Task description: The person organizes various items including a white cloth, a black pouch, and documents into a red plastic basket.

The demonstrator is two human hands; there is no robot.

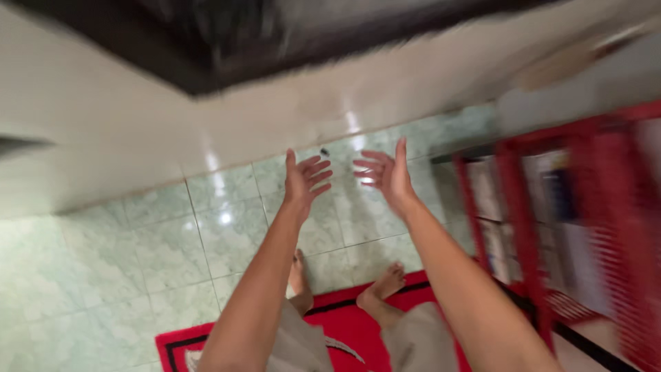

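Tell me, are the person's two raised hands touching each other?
Apart. The head view shows the left hand and right hand held up with spread fingers, and green floor tile shows plainly through the gap between them.

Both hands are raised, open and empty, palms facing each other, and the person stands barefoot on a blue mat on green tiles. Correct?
Not quite. The head view shows the mat is red with a black border, not blue. The rest holds: left hand and right hand are open and empty, bare feet by the green tiles.
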